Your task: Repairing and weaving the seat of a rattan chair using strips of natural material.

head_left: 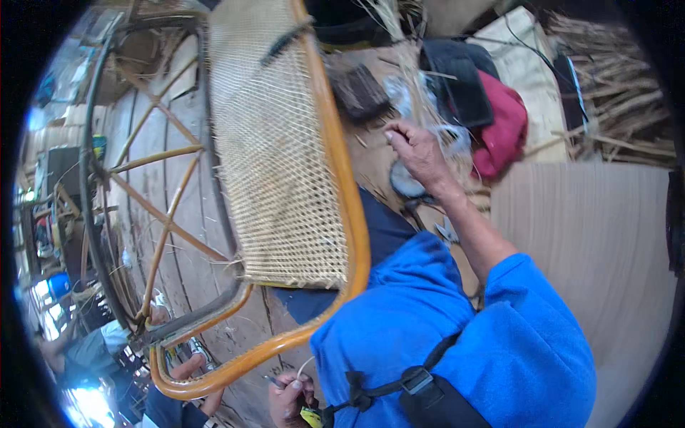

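A rattan chair frame [354, 235] of glossy orange-brown poles stands on its side in front of me, with a woven cane panel [278, 157] stretched across it. My left hand [289, 399] is low, beside the frame's bottom curve. Its fingers are closed round a thin dark tool [271, 381], whose kind I cannot tell. A pale cane strand [305, 365] arcs up by that hand. My right hand [422, 155] is raised to the right of the panel, apart from it, fingers curled in a pinch. Whatever it may hold is too small to see.
A dark wood block [360, 93], a black bag [457, 82] and a red cloth [503, 125] lie beyond my right hand. Bundled cane sticks [621, 93] are at far right. Crossed poles [164, 164] brace the frame's left. Other people [178, 399] sit at lower left.
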`<state>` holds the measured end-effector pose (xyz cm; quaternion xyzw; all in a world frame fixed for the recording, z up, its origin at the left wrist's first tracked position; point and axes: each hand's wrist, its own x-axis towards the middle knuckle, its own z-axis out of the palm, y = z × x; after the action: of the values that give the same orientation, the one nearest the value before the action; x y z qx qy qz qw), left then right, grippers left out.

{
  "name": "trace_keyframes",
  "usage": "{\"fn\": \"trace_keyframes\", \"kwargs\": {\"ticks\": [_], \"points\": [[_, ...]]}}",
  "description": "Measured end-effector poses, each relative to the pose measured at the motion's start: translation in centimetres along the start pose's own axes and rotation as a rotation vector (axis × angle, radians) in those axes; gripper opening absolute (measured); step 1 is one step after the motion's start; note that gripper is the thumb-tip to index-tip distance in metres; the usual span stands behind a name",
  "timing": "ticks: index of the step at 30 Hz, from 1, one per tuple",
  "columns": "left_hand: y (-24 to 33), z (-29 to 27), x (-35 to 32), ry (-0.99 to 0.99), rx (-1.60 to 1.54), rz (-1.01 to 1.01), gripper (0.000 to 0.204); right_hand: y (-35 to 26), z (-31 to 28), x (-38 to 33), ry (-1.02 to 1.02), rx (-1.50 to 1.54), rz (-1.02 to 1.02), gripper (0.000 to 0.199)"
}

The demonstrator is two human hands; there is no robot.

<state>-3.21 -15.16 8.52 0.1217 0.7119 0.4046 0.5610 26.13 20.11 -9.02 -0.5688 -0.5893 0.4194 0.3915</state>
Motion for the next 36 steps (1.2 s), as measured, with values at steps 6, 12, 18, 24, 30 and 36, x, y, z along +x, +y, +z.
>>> {"fn": "trace_keyframes", "kwargs": {"ticks": [6, 12, 18, 24, 30, 36], "points": [[3.3, 1.0, -1.4, -0.046, 0.010, -0.083, 0.021, -9.4, 7.2, 14.0, 0.079, -0.291, -0.610, 0.024], [3.9, 3.5, 3.3, 0.074, -0.056, -0.194, 0.025, -6.5, 15.7, 29.0, -0.304, -1.129, -0.575, 0.039], [3.5, 4.6, 6.6, 0.034, 0.087, -0.272, 0.017, -3.7, 15.3, 33.7, -0.359, -1.200, -0.777, 0.017], [3.5, 5.8, 9.1, 0.144, -0.044, -0.064, 0.014, -13.2, 11.3, 21.9, -0.350, -0.521, -0.677, 0.038], [2.5, 7.0, 9.3, 0.137, -0.084, 0.084, 0.012, -16.1, 8.0, -4.2, -1.168, -0.100, 0.107, 0.044], [1.4, 7.9, 7.7, 0.065, 0.075, 0.233, 0.013, -15.0, 8.5, -12.5, -1.236, 0.442, 0.339, 0.030]]}}
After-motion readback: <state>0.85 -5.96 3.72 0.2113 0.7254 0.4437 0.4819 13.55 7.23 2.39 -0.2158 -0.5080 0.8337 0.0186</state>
